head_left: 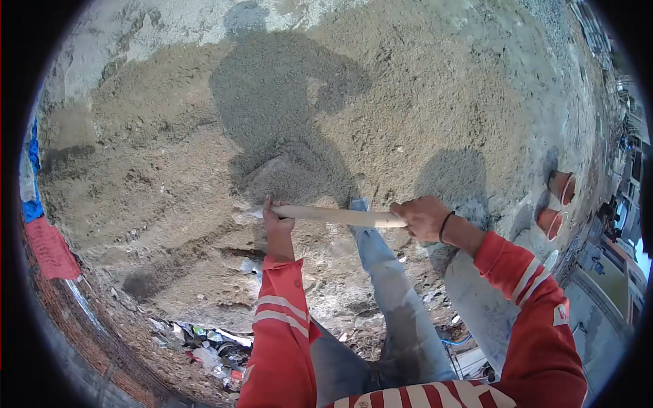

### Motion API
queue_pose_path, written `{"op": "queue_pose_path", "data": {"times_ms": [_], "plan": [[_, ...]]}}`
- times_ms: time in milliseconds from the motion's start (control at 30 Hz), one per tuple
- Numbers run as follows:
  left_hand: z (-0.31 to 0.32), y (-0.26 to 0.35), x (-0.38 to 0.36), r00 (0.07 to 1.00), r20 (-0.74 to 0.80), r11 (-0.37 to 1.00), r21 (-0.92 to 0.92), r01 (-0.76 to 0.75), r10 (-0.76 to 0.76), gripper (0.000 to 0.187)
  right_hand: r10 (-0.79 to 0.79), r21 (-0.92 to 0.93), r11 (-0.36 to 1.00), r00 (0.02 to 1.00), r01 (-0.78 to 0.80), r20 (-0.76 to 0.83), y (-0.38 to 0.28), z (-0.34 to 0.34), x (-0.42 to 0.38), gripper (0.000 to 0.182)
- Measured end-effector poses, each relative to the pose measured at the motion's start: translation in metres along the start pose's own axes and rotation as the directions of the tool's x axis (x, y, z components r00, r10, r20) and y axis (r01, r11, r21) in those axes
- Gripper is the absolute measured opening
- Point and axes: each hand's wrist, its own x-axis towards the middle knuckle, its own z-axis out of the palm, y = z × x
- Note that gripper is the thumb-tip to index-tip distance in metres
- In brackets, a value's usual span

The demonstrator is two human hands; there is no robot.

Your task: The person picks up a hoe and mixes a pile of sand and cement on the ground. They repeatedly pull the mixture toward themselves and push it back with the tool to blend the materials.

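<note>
Left hand [279, 219] closed round the left end of a wooden handle [340, 215]; right hand [423, 216] wrapped round it near the other end. Handle runs crosswise in front of the legs, over the lower shin. The 2 grips sit well apart, probably for leverage and control. Any tool head: cannot tell; a pale patch shows just past the left hand, unclear if it belongs.

Handle is pale, smooth, long and slightly curved in this wide lens. Dark band [446, 226] on right wrist. Red sleeves [282, 306], woven-looking, 2 light stripes on each forearm. Faded blue jeans [391, 282], legs spread, likely for a steady stance.

Just beyond the handle: low grey mound [286, 178], fine and grainy, partly in the person's shadow [272, 88]. Around it, rough sandy ground [408, 102], lumpy, tan to grey.

Farther right: 2 reddish-brown buckets [562, 188], round and tapered, near each other, maybe parked there to stay within reach. Far left: crinkled blue sheet [32, 209] and ridged red sheet [51, 248], brickwork [88, 353] below. Mixed litter [211, 357] lower left, contents too small to sort.
</note>
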Motion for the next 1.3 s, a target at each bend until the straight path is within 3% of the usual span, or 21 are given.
{"op": "queue_pose_path", "data": {"times_ms": [33,67,100,133,167,200,233,267,400,500,567,633,733,833,967,1033,1067,1133,1167,1267,1300], "plan": [[0.025,-0.065,0.006,0.986,0.099,0.987,-0.08,0.141,-0.133,0.024,0.113,-0.095,0.989,0.994,-0.113,-0.008,0.044,-0.007,-0.042,0.035],[0.076,-0.124,-0.04,0.971,0.069,0.971,-0.043,0.234,-0.23,0.022,0.225,-0.196,0.954,0.974,-0.228,-0.036,0.092,-0.007,-0.085,0.035],[0.088,-0.191,-0.029,0.887,0.279,0.911,-0.082,0.404,-0.368,0.02,0.328,-0.228,0.914,0.942,-0.336,-0.076,0.13,-0.015,-0.132,0.035],[0.122,-0.241,-0.062,0.828,0.313,0.848,-0.108,0.518,-0.466,0.019,0.41,-0.227,0.872,0.9,-0.434,-0.145,0.164,-0.023,-0.178,0.031],[0.148,-0.284,-0.099,0.829,0.204,0.84,-0.056,0.54,-0.52,0.018,0.485,-0.191,0.826,0.842,-0.53,-0.237,0.192,-0.029,-0.224,0.027],[0.156,-0.323,-0.12,0.774,0.289,0.796,-0.06,0.602,-0.563,0.016,0.531,-0.189,0.777,0.786,-0.601,-0.317,0.206,-0.044,-0.263,0.023],[0.16,-0.344,-0.149,0.664,0.395,0.708,-0.047,0.704,-0.635,0.015,0.56,-0.131,0.756,0.738,-0.641,-0.378,0.227,-0.048,-0.298,0.023],[0.167,-0.345,-0.188,0.67,0.351,0.708,-0.027,0.706,-0.654,0.014,0.438,-0.151,0.791,0.721,-0.593,-0.538,0.231,-0.055,-0.321,0.018],[0.141,-0.313,-0.233,0.674,0.376,0.733,0.022,0.68,-0.636,0.013,0.493,-0.13,0.771,0.714,-0.623,-0.497,0.199,-0.054,-0.328,0.024],[0.093,-0.234,-0.177,0.76,0.334,0.816,0.051,0.576,-0.558,0.014,0.551,-0.054,0.78,0.726,-0.623,-0.412,0.156,0.004,-0.254,0.023],[0.048,-0.16,-0.112,0.87,0.321,0.923,0.036,0.383,-0.374,0.015,0.47,0.005,0.868,0.818,-0.497,-0.333,0.094,0.043,-0.17,0.029],[0.005,-0.056,-0.055,0.99,0.009,0.989,0.052,0.14,-0.14,0.013,0.453,0.106,0.891,0.874,-0.441,-0.176,0.011,0.087,-0.072,0.03],[-0.073,0.15,-0.02,0.988,-0.047,0.986,0.087,-0.144,0.149,0.011,0.231,0.208,0.957,0.965,-0.202,-0.125,-0.155,0.126,0.062,0.028],[-0.135,0.369,-0.069,0.897,-0.167,0.912,0.108,-0.396,0.41,0.012,-0.109,0.305,0.94,0.982,0.152,-0.154,-0.326,0.131,0.157,0.038],[-0.182,0.619,-0.205,0.628,-0.118,0.638,0.076,-0.767,0.769,0.012,-0.45,0.269,0.785,0.812,0.558,-0.372,-0.541,0.088,0.245,0.044],[-0.192,0.711,-0.266,0.388,-0.003,0.388,0.038,-0.921,0.922,0.009,-0.511,0.25,0.743,0.767,0.621,-0.387,-0.645,0.037,0.273,0.039],[-0.193,0.749,-0.286,0.322,0.025,0.322,0.007,-0.947,0.946,0.007,-0.53,0.215,0.708,0.707,0.673,-0.468,-0.691,0.018,0.289,0.033],[-0.19,0.788,-0.298,0.169,0.022,0.168,0.045,-0.985,0.985,0.007,-0.573,0.139,0.64,0.59,0.756,-0.569,-0.768,-0.005,0.331,0.033],[-0.187,0.795,-0.291,0.201,-0.01,0.202,0.054,-0.978,0.979,0.007,-0.595,0.108,0.643,0.584,0.758,-0.553,-0.796,-0.021,0.346,0.033],[-0.165,0.739,-0.224,0.029,-0.045,0.041,0.314,-0.949,0.999,0.02,-0.568,-0.009,0.725,0.591,0.689,-0.573,-0.845,-0.044,0.396,0.027],[-0.166,0.719,-0.19,-0.004,-0.032,0.005,0.291,-0.957,0.999,0.026,-0.541,0.012,0.744,0.614,0.668,-0.575,-0.84,-0.043,0.408,0.027]]}}
